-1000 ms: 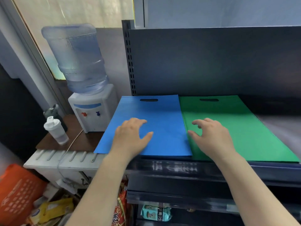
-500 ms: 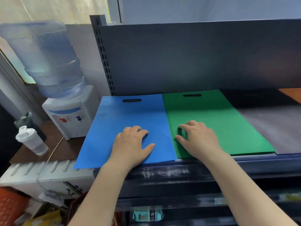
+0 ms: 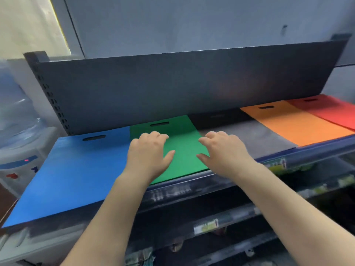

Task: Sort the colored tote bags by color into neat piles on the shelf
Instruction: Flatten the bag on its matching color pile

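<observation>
Green tote bag [image 3: 182, 148] between left hand [image 3: 148, 155], right hand [image 3: 224, 152], fingers loosely spread.

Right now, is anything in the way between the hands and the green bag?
No, nothing visible is in the way. The left hand sits over the green bag's left edge, and the right hand over its right edge, fingers loosely bent. Whether they touch it is unclear. The blue bag and the grey bag lie beside it.
</observation>
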{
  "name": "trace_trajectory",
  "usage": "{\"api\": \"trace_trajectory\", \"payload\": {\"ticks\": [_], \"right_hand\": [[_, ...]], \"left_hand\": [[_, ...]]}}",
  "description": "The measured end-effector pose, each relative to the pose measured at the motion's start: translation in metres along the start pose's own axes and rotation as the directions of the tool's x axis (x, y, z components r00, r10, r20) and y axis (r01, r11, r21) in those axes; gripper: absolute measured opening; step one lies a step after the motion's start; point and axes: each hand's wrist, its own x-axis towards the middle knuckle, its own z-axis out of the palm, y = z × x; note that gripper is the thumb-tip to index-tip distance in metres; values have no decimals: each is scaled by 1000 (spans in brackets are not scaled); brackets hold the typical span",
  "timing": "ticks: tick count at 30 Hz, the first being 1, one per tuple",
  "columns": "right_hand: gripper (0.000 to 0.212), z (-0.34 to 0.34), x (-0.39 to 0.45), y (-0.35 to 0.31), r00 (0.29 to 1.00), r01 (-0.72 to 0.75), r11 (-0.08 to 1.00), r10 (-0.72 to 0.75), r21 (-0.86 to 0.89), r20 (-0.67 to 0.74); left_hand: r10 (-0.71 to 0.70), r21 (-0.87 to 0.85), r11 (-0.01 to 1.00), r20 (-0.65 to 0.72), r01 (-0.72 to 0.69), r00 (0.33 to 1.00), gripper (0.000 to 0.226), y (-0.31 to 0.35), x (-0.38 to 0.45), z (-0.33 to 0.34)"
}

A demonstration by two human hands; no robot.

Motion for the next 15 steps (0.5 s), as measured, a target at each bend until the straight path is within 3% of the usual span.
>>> {"api": "trace_trajectory", "payload": {"ticks": [6, 15], "right_hand": [[43, -22, -85, 120, 981, -191, 974, 194, -119, 14], [54, -45, -199, 266, 884, -457, 855, 468, -247, -16]], "left_hand": [[242, -13, 970, -56, -243, 969, 48, 148, 19, 0], [522, -50, 846, -135, -531, 843, 51, 338, 44, -6]]}}
